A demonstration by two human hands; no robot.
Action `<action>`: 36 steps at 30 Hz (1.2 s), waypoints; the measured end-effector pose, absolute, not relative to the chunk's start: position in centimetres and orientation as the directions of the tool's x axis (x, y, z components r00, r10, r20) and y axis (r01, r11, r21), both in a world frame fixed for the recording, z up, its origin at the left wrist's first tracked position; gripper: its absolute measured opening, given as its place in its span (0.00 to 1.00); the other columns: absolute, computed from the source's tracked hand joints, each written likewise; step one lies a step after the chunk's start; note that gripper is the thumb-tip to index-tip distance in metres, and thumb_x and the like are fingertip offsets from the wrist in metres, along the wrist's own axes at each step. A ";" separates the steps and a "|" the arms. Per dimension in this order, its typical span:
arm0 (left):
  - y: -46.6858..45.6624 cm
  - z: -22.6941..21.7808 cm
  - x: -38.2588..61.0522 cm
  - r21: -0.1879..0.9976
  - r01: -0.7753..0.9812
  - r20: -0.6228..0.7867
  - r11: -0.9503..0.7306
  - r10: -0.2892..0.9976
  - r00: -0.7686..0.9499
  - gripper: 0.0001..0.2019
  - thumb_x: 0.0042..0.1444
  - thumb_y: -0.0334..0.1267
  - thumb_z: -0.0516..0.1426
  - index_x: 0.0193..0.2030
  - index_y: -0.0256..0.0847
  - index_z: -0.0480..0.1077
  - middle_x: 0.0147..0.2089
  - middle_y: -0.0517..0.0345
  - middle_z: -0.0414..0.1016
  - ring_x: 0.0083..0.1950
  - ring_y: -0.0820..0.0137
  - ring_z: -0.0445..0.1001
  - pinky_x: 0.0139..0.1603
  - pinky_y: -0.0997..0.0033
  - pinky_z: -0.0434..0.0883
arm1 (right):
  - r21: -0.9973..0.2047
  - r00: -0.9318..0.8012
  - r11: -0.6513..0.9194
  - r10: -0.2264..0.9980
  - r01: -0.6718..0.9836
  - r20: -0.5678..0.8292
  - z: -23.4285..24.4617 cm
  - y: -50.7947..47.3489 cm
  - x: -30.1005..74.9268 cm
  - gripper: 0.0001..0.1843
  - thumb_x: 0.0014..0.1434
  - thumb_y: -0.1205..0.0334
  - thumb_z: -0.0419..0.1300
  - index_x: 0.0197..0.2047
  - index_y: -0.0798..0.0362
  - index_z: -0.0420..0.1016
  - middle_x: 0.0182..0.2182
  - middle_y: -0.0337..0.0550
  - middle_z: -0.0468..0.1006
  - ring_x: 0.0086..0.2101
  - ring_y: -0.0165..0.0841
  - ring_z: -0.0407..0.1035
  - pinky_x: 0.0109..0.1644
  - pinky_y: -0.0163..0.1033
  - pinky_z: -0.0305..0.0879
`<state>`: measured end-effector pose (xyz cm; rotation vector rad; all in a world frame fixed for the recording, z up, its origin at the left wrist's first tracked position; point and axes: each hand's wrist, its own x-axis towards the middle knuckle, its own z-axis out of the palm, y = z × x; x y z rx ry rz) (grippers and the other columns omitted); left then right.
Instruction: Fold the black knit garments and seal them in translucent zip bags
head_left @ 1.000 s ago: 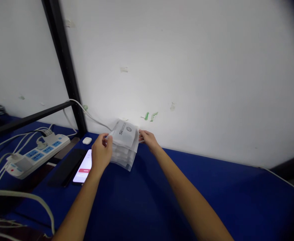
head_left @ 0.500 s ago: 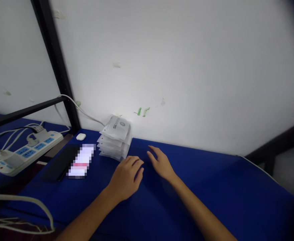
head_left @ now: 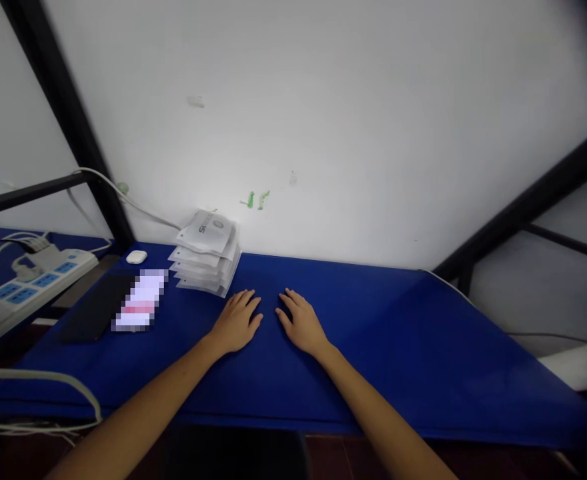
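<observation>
My left hand (head_left: 236, 321) lies palm down on the blue tabletop (head_left: 388, 353), fingers apart and holding nothing. Just beyond its fingertips stands a stack of frosted plastic packets (head_left: 207, 250) with dark lettering on the top one, close to the wall. A short gap to the right, my right hand (head_left: 301, 321) also rests flat on the table, its fingers spread and empty. Neither hand touches the packets.
At the left are a phone with a lit, pixelated screen (head_left: 141, 300), a dark flat object (head_left: 98, 310) and a small white case (head_left: 136, 257). A white power strip (head_left: 38, 287) with plugs and cables lies beyond the black frame post (head_left: 68, 120).
The view has shifted, showing more of the table's right side and front edge. My left hand has drawn back from the packets and flattened; my right hand has settled on the table.
</observation>
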<state>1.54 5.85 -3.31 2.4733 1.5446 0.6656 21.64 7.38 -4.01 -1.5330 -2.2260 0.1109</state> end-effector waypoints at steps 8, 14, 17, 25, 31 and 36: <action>5.8 -3.0 1.4 0.348 0.817 0.269 -0.459 0.884 0.382 0.21 0.64 0.41 0.48 0.61 0.35 0.65 0.65 0.44 0.63 0.67 0.56 0.59 0.67 0.53 0.57 | -0.327 -0.291 0.377 0.914 0.866 0.283 -3.8 7.4 21.6 0.25 0.64 0.56 0.52 0.60 0.59 0.68 0.62 0.58 0.65 0.62 0.47 0.58 0.65 0.54 0.54; 5.6 -2.9 1.3 0.339 0.822 0.257 -0.457 0.886 0.387 0.22 0.65 0.42 0.47 0.61 0.33 0.64 0.66 0.42 0.62 0.68 0.56 0.58 0.67 0.52 0.57 | -0.323 -0.300 0.384 0.912 0.865 0.280 -3.9 7.5 21.7 0.25 0.64 0.55 0.52 0.60 0.57 0.68 0.62 0.56 0.65 0.62 0.46 0.58 0.65 0.55 0.54; 5.7 -3.0 1.3 0.334 0.825 0.259 -0.456 0.886 0.385 0.22 0.65 0.42 0.48 0.61 0.34 0.64 0.66 0.43 0.62 0.68 0.56 0.58 0.67 0.52 0.57 | -0.323 -0.304 0.386 0.912 0.864 0.277 -3.9 7.5 21.7 0.25 0.64 0.56 0.51 0.60 0.59 0.68 0.62 0.57 0.64 0.62 0.47 0.57 0.65 0.55 0.54; 5.7 -3.0 1.3 0.328 0.838 0.241 -0.436 0.896 0.372 0.22 0.64 0.42 0.48 0.61 0.36 0.64 0.66 0.45 0.62 0.68 0.56 0.58 0.67 0.52 0.56 | -0.315 -0.307 0.382 0.915 0.869 0.263 -3.8 7.4 21.5 0.25 0.64 0.57 0.51 0.61 0.60 0.67 0.63 0.58 0.63 0.63 0.48 0.56 0.66 0.55 0.53; 5.7 -3.1 1.2 0.350 0.842 0.211 -0.410 0.910 0.356 0.23 0.64 0.43 0.47 0.63 0.35 0.62 0.68 0.43 0.59 0.70 0.56 0.55 0.69 0.51 0.54 | -0.313 -0.304 0.377 0.917 0.872 0.258 -3.8 7.3 21.4 0.27 0.64 0.56 0.50 0.62 0.60 0.64 0.63 0.58 0.63 0.63 0.47 0.56 0.66 0.55 0.52; 5.7 -3.1 1.2 0.368 0.843 0.194 -0.393 0.919 0.344 0.23 0.64 0.43 0.47 0.64 0.37 0.61 0.69 0.44 0.58 0.71 0.57 0.53 0.69 0.49 0.52 | -0.311 -0.305 0.378 0.916 0.872 0.259 -3.9 7.3 21.4 0.26 0.64 0.56 0.50 0.61 0.59 0.66 0.63 0.58 0.63 0.63 0.47 0.56 0.66 0.56 0.53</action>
